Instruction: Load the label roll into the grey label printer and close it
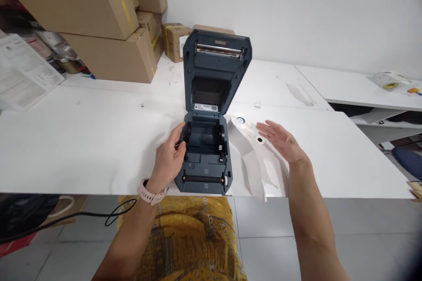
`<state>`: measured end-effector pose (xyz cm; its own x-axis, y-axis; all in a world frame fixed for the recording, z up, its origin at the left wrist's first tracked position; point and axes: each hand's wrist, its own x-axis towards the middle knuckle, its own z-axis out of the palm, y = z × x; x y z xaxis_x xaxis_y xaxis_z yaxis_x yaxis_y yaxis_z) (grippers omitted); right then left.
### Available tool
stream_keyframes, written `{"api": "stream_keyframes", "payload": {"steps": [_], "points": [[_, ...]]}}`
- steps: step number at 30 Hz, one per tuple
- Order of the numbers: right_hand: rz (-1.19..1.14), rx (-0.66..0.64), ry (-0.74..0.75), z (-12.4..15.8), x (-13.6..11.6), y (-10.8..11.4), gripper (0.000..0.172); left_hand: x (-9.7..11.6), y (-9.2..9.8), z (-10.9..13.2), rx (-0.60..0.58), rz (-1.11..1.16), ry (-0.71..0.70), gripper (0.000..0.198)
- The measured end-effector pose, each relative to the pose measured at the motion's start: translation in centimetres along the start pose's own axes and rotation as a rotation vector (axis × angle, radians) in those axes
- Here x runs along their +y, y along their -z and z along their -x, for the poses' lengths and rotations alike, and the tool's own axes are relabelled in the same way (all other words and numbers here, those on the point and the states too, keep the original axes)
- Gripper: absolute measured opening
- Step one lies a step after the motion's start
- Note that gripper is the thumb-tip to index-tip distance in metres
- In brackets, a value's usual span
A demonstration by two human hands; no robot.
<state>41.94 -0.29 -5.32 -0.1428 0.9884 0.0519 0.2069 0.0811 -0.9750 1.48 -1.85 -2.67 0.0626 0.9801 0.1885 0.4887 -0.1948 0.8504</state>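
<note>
A dark blue-grey label printer (205, 140) stands on the white table with its lid (212, 68) swung up. Inside, its roll bay shows no roll, and a black roller (204, 179) runs across the front. My left hand (169, 153) grips the printer's left side, thumb at the inner edge; some fingertips are hidden. To the right of the printer lie two white label rolls, one with a blue-rimmed core (241, 120), the other with a dark core (260, 140), their strips trailing to the table edge. My right hand (280, 140), fingers stretched out, is just beside the dark-cored roll, holding nothing.
Cardboard boxes (121, 55) are stacked at the back left, with a small taped box (174, 41) behind the printer. Papers (26, 70) lie at far left. A clear plastic packet (392, 82) sits at far right. A black cable (82, 214) hangs below the table's front edge.
</note>
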Motion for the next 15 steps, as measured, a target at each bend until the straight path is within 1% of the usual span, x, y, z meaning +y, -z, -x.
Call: {"api": "stream_keyframes", "payload": {"steps": [1, 2, 3, 7, 8, 10, 12, 15], "points": [[0.017, 0.026, 0.009, -0.4, -0.5, 0.2, 0.062, 0.0, 0.0, 0.0, -0.002, 0.007, -0.011, 0.054], [0.061, 0.026, 0.006, -1.1, -1.1, 0.2, 0.063, 0.0, 0.0, -0.1, -0.006, 0.019, -0.024, 0.052], [0.125, -0.001, -0.009, -2.0, -1.8, 0.1, 0.065, 0.0, 0.0, -0.1, -0.009, 0.031, -0.037, 0.05], [0.391, -0.227, -0.082, -6.5, -4.0, -1.8, 0.081, 0.2, 0.1, -0.1, -0.005, 0.051, -0.035, 0.049], [0.429, -0.274, -0.084, -7.5, -4.2, -2.4, 0.081, 0.3, 0.1, -0.1, -0.005, 0.044, -0.023, 0.05], [0.464, -0.333, -0.054, -8.9, -4.2, -3.4, 0.076, 0.4, 0.1, 0.0, -0.013, 0.031, 0.002, 0.052], [0.469, -0.333, -0.007, -9.5, -4.1, -4.0, 0.069, 0.5, 0.2, 0.0, -0.025, 0.016, 0.021, 0.053], [0.468, -0.256, 0.076, -9.2, -4.5, -3.9, 0.061, 0.4, 0.2, 0.0, -0.02, 0.008, 0.022, 0.054]]}}
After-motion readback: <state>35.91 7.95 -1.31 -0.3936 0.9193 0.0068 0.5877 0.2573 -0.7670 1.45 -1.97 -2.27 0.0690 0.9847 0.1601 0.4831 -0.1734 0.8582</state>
